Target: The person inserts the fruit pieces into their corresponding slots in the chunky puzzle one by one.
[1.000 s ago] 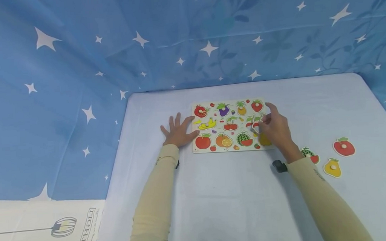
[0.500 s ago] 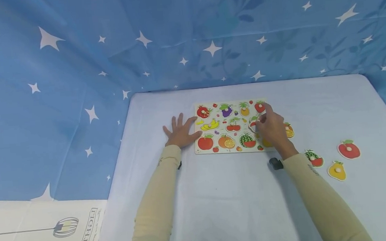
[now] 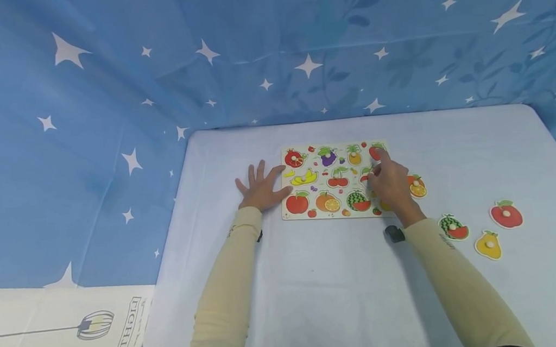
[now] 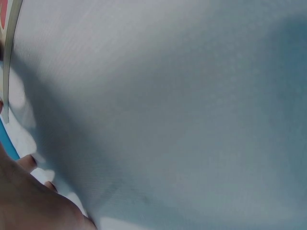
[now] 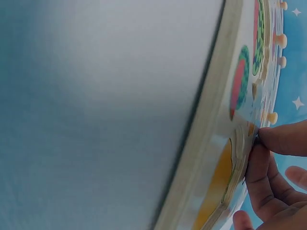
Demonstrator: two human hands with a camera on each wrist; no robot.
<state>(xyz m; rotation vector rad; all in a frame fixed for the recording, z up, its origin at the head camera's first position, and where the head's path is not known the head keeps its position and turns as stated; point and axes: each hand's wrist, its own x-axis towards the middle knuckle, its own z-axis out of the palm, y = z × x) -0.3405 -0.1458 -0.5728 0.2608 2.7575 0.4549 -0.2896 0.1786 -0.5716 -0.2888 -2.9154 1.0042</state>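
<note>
Red piece [image 3: 364,178]: pinched in the right grip [image 3: 393,187], at the right part of the board [image 3: 321,187]. Left grip [image 3: 261,192]: fingers spread, placed at the board's left edge. Orange [image 3: 417,186]: set just right of the board. Watermelon [image 3: 453,227], pear [image 3: 488,245], apple [image 3: 506,214]: laid farther right, nearer the viewer than the board. Table [image 3: 317,301]: spread beneath the board.

The puzzle board [image 5: 206,105] has a pale, matt wooden edge and a smooth, faintly glossy printed face. The knobs [image 5: 281,40] look like bare, smooth wood. Finely textured matt cloth covers the tabletop [image 3: 317,301]; the backdrop [image 3: 232,90] is creased fabric, the sleeve [image 3: 219,298] soft wrinkled cloth, the wrist device [image 3: 394,234] apparently plastic.
</note>
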